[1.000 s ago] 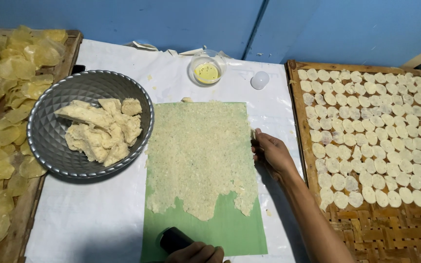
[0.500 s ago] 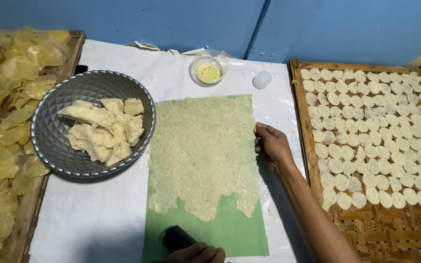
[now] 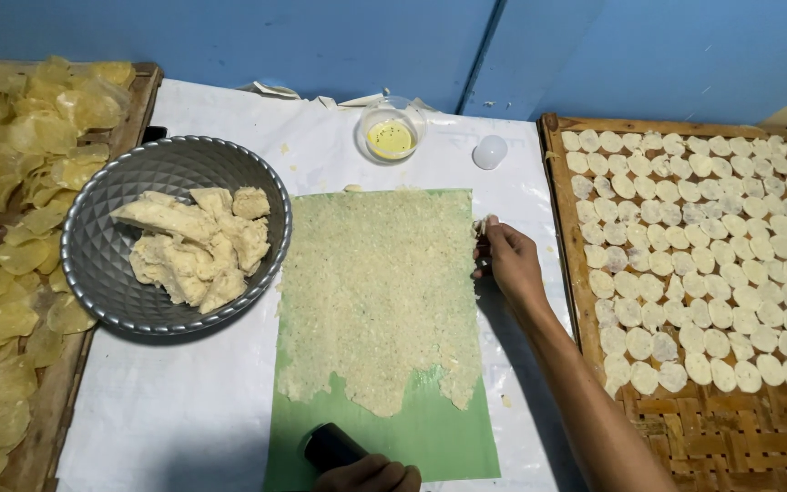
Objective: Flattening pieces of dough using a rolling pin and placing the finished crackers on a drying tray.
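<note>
We see the thin rolled dough sheet (image 3: pixel 377 296) on a green mat (image 3: pixel 430 437) mid-tabletop (image 3: pixel 184 410); our right hand (image 3: pixel 507 260) pinches its right edge, our left hand (image 3: pixel 371 476) is clenched on a black cylinder (image 3: pixel 330 446) at the near end. Best, we judge, to keep that edge pinned flat and work evenly, clear of the metal bowl of dough chunks (image 3: pixel 175 241) and the tray of cut rounds (image 3: pixel 703 264).

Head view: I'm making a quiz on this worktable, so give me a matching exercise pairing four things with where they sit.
Things:
1. Metal bowl
2. Small cup
3. Bamboo tray
4. Green sheet

Places:
A. Centre, under the flattened dough
B. Far right, covered with pale discs
C. Left of the sheet, holding dough chunks
D. Far side of the sheet, with yellow liquid inside

Pairs: 1-C, 2-D, 3-B, 4-A
</note>
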